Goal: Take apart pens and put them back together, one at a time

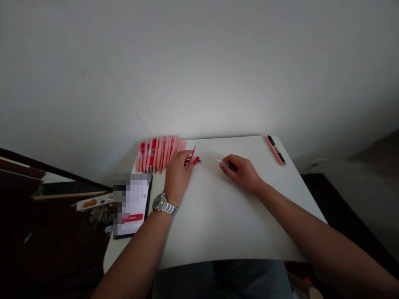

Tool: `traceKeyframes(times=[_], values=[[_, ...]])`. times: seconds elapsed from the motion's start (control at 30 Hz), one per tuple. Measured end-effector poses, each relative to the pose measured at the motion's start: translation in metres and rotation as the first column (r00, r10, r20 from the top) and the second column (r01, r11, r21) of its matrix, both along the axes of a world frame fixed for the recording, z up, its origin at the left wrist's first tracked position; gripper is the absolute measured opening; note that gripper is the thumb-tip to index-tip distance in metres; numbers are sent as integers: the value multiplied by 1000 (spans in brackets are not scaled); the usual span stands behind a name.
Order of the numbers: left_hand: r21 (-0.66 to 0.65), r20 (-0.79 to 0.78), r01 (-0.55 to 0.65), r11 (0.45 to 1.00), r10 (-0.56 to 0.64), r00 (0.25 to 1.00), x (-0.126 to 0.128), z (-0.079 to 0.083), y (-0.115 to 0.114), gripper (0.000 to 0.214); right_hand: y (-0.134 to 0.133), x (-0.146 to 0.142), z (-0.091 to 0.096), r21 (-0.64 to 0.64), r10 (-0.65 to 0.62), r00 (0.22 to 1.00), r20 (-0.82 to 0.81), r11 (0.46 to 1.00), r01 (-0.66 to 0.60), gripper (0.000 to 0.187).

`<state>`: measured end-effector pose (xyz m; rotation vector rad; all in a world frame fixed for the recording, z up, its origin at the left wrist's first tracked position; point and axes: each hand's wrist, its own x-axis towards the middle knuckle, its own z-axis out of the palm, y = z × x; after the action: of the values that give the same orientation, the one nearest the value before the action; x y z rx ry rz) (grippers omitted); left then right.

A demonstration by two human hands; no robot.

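Note:
My left hand (177,172) rests on the white table (218,216) beside a row of several pink and red pens (158,153). Its fingers are closed on small red pen parts (195,157). A silver watch (163,204) sits on that wrist. My right hand (241,171) lies near the table's middle, fingers pinched on a thin clear pen piece (222,162) that points left.
A pink pen and a black pen (275,150) lie together at the table's far right corner. A phone with a lit screen (132,205) lies at the left edge. A white wall stands behind the table. Dark clutter is on the left.

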<state>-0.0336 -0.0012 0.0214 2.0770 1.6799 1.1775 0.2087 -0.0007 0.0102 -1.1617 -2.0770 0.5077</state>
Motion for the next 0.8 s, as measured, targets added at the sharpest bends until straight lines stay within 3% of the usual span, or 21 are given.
traceKeyframes(times=[0.37,0.8], values=[[-36,-22,18,999,-19,1000,-2,-5,1,16,4,5,-3,41,-27,998,60,999,24,20],[-34,-53,44,998,-45,998,-3,-4,1,14,4,4,-3,74,-37,994,108,997,29,28]])
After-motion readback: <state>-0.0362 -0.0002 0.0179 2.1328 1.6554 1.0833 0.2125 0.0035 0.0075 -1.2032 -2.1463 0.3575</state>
